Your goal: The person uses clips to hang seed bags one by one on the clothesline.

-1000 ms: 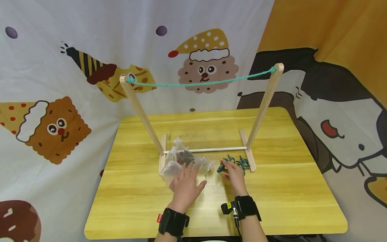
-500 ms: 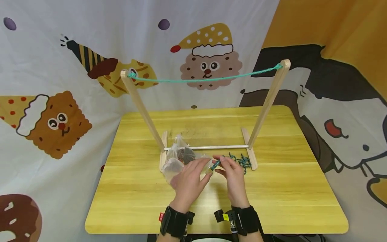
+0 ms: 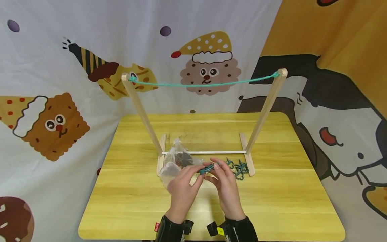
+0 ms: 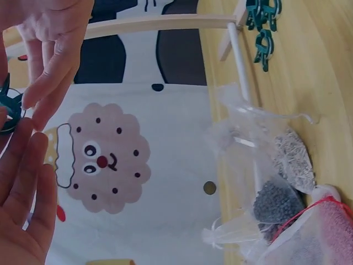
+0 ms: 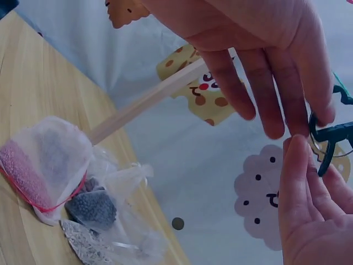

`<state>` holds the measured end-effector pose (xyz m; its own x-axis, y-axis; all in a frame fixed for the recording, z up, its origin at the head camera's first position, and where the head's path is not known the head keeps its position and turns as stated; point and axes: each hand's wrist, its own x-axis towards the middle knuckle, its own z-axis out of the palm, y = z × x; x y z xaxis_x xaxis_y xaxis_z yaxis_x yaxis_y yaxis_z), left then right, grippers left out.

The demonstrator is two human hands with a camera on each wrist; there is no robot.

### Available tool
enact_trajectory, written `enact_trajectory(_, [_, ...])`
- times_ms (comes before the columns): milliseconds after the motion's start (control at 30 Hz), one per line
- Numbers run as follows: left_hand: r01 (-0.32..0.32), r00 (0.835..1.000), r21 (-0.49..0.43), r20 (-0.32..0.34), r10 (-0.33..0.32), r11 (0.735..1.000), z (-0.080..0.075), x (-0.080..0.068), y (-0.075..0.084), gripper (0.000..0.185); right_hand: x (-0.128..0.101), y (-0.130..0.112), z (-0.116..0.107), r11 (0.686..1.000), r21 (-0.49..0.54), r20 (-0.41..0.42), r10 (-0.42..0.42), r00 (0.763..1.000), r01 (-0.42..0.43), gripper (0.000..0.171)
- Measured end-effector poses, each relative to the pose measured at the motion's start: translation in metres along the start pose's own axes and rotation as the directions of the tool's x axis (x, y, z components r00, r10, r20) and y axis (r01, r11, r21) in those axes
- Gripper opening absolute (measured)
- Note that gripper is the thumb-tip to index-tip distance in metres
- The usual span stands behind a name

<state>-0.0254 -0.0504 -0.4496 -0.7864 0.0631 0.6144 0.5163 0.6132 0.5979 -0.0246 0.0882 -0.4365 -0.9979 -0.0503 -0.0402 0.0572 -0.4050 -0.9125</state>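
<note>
Both hands meet in front of the bags, raised over the table, with one dark green plastic plant clip between them. The left hand pinches one end of it between thumb and fingertips. From the other side the right hand pinches it with thumb and forefinger. A thin wire ring shows around the clip in the right wrist view. Several more green clips lie in a loose pile on the table, beyond the right hand.
A wooden stand with two posts, a white rod and a green string spans the table. Clear bags of dark grains and pale shreds, and a pink-filled bag, lie by its left foot.
The right hand has carried the clip leftward from beside the pile. The left hand has left its spread pose over the bags and now pinches the clip too.
</note>
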Motion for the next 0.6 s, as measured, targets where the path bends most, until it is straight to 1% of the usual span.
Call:
enact_trajectory(100, [0.006,1.0,-0.028,-0.027,-0.007,1.0,-0.006,0.001,0.003,0.025,-0.003,-0.004,0.003,1.0,0.009,0.03,0.003,1.0,-0.003,0.039])
enact_trajectory(267, [0.015,0.999,-0.103,-0.043,-0.02,0.995,-0.015,0.002,0.006,0.023,-0.006,-0.009,0.005,0.999,-0.033,0.047,-0.002,0.999,0.003,0.041])
enact_trajectory(367, [0.013,0.998,-0.114,-0.053,-0.019,0.993,-0.017,0.002,0.006,0.022,-0.008,-0.009,0.005,0.999,-0.052,0.069,0.0,0.998,0.004,0.041])
enact_trajectory(600, [0.019,0.998,-0.124,-0.052,-0.025,0.992,-0.018,0.002,0.005,0.017,-0.007,-0.008,0.001,0.998,-0.06,0.157,-0.003,0.988,0.013,0.041])
